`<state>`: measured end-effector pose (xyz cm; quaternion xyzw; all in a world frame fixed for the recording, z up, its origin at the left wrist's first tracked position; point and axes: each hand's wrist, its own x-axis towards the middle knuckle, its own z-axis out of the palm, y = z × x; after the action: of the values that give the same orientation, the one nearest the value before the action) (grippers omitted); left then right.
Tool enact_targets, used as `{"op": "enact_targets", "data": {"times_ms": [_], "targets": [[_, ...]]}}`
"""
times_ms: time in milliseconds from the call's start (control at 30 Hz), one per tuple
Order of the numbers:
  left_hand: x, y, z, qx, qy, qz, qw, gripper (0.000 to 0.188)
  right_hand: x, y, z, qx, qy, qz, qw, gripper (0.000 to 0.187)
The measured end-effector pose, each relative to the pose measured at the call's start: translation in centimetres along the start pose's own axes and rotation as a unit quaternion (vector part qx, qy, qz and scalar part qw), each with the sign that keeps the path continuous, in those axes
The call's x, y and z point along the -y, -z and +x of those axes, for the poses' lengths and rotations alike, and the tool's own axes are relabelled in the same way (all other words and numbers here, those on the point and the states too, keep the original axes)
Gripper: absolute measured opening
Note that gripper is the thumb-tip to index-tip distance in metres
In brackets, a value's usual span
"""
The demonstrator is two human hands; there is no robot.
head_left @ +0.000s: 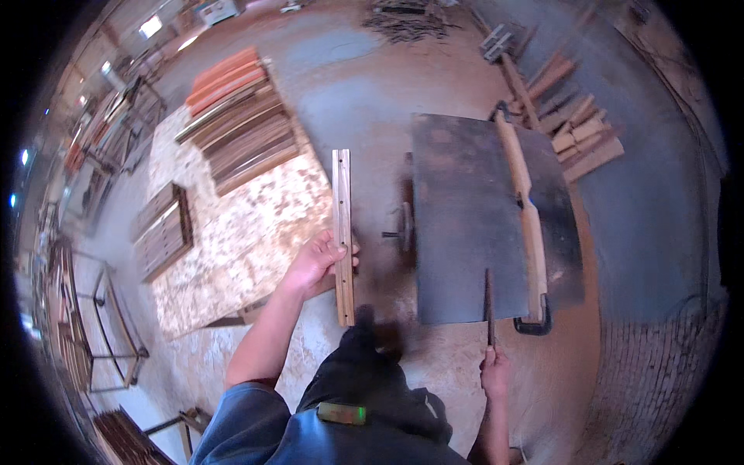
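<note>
My left hand (319,256) grips a narrow wooden strip (342,201) at its lower half. Several small dark holes run along the strip, which is held up between the work table and the dark machine table. My right hand (495,373) is closed around the lower end of a thin dark stick (490,310); its exact kind is hard to make out. The stick's far end lies over the near edge of the dark metal machine table (465,209). Along that table runs a notched wooden fence (525,194), with a clamp (533,322) at its near end.
To the left stands a pale, blotched board table (256,225) carrying stacked dark wooden strips (252,143), orange strips (225,81) and drilled blocks (165,229). A handwheel (404,226) juts from the machine's left side. Wood offcuts (585,136) lie beyond it; a metal rack (108,333) stands far left.
</note>
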<state>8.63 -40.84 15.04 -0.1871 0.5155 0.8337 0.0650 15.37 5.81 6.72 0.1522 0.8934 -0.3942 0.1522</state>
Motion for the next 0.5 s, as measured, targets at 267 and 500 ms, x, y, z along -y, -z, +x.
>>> {"op": "enact_targets", "data": {"times_ms": [267, 500], "targets": [[-3.4, 15.9, -8.7, -0.169, -0.001, 0.272, 0.948, 0.036, 5.8, -3.6, -3.0, 0.034, -0.047, 0.049, 0.997, 0.027], [-7.0, 37.2, -14.5, -0.417, -0.024, 0.680, 0.603, 0.023, 16.5, -12.5, -5.8, 0.090, 0.008, -0.035, 0.995, 0.032]]}}
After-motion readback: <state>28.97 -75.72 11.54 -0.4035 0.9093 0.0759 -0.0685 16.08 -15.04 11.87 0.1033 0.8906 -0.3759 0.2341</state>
